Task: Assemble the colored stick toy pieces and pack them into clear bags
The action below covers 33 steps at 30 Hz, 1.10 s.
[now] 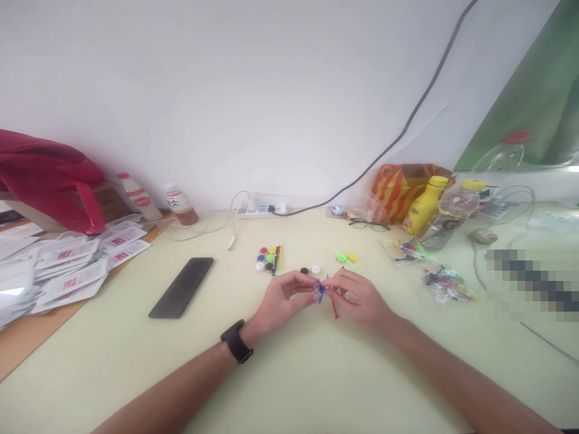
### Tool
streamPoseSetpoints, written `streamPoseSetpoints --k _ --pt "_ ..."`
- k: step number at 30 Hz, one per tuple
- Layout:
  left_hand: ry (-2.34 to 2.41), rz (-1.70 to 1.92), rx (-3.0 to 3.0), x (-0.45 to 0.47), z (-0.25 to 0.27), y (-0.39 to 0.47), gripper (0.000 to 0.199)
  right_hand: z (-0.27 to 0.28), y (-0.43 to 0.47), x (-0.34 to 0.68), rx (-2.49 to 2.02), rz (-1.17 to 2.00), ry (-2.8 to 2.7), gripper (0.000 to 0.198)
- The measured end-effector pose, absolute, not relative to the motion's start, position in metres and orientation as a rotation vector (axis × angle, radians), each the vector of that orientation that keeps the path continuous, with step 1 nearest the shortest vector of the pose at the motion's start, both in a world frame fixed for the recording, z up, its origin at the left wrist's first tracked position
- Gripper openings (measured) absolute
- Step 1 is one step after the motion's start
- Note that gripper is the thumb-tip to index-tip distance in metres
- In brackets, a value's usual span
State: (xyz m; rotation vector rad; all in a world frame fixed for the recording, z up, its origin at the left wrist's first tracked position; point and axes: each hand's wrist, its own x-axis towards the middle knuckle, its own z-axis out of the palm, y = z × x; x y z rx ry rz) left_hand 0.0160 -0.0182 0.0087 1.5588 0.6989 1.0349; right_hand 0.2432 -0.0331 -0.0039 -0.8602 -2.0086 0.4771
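Together, the left hand (pixel 284 304) and right hand (pixel 364 301) pinch a blue piece (pixel 321 293) between them, over the table (pixel 316 374); a red stick (pixel 335 310) juts below the right hand; just beyond lie a black disc (pixel 304 270) and a white disc (pixel 315 269). Farther out, coloured discs (pixel 270 258) sit in rows; a phone (pixel 181 288) lies left, bagged parts (pixel 446 284) right.

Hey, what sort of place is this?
Probably a personal desk, at home or in an office: a dark phone lies on it, a power strip sits by the wall, and a yellow bottle stands toward the back.
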Motion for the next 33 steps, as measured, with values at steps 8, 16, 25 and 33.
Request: streamPoseSetpoints --k 8,16,25,33 --pt "1.097 1.098 2.084 0.010 0.003 -0.015 0.020 0.001 -0.017 0.253 -1.083 0.229 -1.808 0.014" --pt "1.197 0.992 2.230 0.008 0.000 -0.014 0.011 0.016 0.016 0.264 -1.194 -0.081 -1.772 0.011" --pt "1.286 0.977 2.255 0.007 0.003 -0.012 0.012 -0.007 0.041 0.241 -1.581 -0.127 -2.173 0.021" --pt "1.239 0.925 2.242 0.005 -0.004 -0.012 0.016 0.009 0.022 0.250 -1.464 -0.020 -2.238 0.016"
